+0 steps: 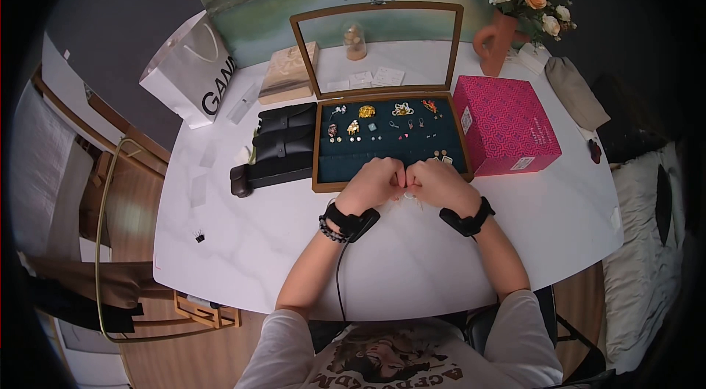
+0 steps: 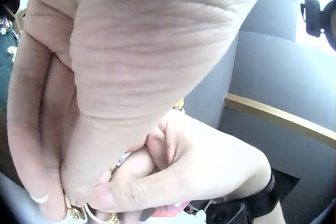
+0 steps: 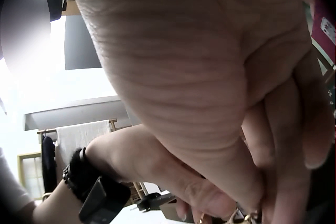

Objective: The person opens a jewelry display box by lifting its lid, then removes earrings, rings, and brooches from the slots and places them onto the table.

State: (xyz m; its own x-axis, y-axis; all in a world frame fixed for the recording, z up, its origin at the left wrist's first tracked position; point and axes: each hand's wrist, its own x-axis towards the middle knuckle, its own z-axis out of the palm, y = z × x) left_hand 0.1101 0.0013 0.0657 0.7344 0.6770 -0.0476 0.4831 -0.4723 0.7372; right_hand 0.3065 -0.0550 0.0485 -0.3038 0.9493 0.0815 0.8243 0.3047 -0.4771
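Side by side at the front edge of the jewelry box (image 1: 317, 157), my left hand (image 1: 373, 185) and right hand (image 1: 446, 184) meet with fingers curled. At the bottom of the left wrist view, my left thumb and finger pinch a small gold-coloured piece of jewelry (image 2: 75, 215) with a curved band. The right thumb tip (image 2: 103, 196) presses in beside it on the same curved gold part. In the right wrist view only a bit of gold (image 3: 248, 216) shows below the fingers; the rest is hidden. Whether it is one piece or two I cannot tell.
The box's glass lid (image 1: 376, 51) stands open behind rows of earrings and brooches on dark teal lining (image 1: 382, 111). A black leather case (image 1: 285, 143) lies to the left, a pink patterned box (image 1: 507, 128) to the right. Behind stand a paper bag (image 1: 187, 69) and a flower vase (image 1: 498, 43).
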